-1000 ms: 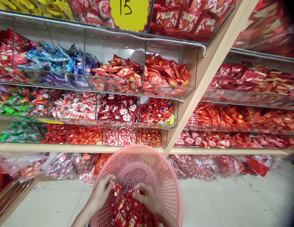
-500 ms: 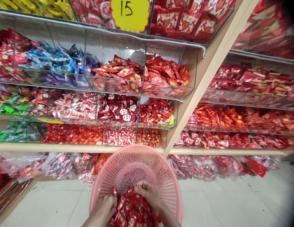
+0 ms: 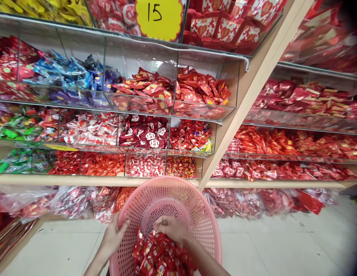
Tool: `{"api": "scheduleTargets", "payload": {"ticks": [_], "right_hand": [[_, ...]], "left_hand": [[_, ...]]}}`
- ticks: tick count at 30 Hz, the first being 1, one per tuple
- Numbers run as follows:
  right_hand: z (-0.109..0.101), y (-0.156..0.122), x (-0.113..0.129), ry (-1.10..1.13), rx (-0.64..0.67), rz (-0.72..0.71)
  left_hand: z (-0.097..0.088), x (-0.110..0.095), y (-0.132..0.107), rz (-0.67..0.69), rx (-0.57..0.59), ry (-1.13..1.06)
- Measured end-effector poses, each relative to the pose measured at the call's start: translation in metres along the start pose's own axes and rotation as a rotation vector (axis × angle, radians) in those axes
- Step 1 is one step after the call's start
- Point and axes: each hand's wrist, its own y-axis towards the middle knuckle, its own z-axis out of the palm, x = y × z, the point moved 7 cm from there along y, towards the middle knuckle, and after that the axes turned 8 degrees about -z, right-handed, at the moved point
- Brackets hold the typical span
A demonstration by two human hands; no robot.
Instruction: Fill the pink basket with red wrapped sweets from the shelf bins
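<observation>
L hand (image 3: 112,234) round basket rim (image 3: 169,179); R hand (image 3: 171,229) at pkts (image 3: 159,255), grip unclear; sign (image 3: 159,19) "15"

**Left hand (image 3: 111,238) and right hand (image 3: 170,229) at a pink basket (image 3: 203,214)**

The left hand is at the basket's ten o'clock rim; whether it grips is hard to tell. The right hand reaches in from four o'clock, fingers at the upper edge of red wrapped sweets (image 3: 158,255) heaped toward six. Beyond, at twelve, stand clear bins (image 3: 143,101) of wrapped sweets, topped by a yellow sign (image 3: 159,28) reading 15.
</observation>
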Motion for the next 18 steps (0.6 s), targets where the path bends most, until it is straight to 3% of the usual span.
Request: {"api": "scheduleTargets", "payload": {"ticks": [12,15,18], "right_hand": [[0.052,0.018,-0.051,-0.060,0.189,0.171],[0.054,0.017,-0.053,-0.102,0.219,0.181],[0.046,0.016,-0.041,-0.057,0.152,0.169]], "left_hand": [[0.004,-0.011,-0.006,0.006,0.049,0.048],[0.003,-0.012,-0.006,-0.004,0.046,0.069],[0.003,-0.014,-0.006,-0.006,0.049,0.070]]}}
